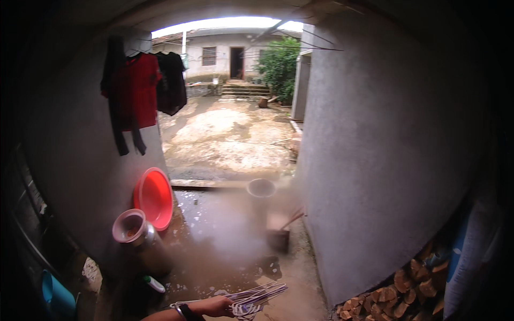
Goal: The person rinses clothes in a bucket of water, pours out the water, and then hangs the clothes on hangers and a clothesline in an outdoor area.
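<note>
My left hand (217, 306) reaches in from the bottom edge, with a dark band and a bracelet at the wrist. Its fingers are closed around a bundle of wire clothes hangers (259, 299), pale and purplish, which fans out to the right above the wet floor. Part of the bundle also shows behind the wrist. My right hand is out of view. Just beyond the left hand, a white bottle with a green cap (154, 284) lies on the floor.
A pink basin (154, 200) leans on the left wall near a metal container with a pink top (129, 226). A blue bucket (58, 295) stands lower left. Split firewood (395, 299) is stacked right. Clothes (138, 90) hang left. A doorsill (209, 183) borders the courtyard; blur covers mid-floor objects.
</note>
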Tool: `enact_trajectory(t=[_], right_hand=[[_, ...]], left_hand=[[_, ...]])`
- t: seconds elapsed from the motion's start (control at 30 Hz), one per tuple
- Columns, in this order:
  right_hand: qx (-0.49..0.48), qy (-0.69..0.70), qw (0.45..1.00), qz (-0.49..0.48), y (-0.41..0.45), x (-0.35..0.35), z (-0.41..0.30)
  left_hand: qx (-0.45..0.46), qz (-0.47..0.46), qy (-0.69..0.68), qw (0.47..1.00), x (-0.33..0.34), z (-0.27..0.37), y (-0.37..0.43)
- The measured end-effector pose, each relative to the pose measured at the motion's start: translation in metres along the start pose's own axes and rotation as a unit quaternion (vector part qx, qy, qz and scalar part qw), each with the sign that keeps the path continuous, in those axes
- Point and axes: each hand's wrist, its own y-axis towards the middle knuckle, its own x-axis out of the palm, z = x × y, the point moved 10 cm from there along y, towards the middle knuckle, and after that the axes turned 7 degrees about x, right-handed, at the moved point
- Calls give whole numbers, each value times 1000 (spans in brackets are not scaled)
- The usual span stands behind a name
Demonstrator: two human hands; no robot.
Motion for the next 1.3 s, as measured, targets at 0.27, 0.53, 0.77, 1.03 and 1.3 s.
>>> enact_trajectory(t=[0.27, 0.53, 0.77, 1.03, 1.3], right_hand=[[33, -11, 999, -34, 32, 17, -27], [85, 24, 994, -66, 19, 24, 17], [-40, 42, 981, 187, 74, -108, -27], [-152, 114, 967, 167, 212, -213, -129], [-177, 244, 952, -54, 342, -215, -138]], left_hand=[[-83, -6, -40, 996, 51, -129, -20], [-93, 93, -126, 983, -65, -84, 16], [7, 293, -324, 899, -210, -34, 78], [56, 350, -571, 740, -269, -69, 225], [6, 383, -591, 710, -281, -121, 326]])
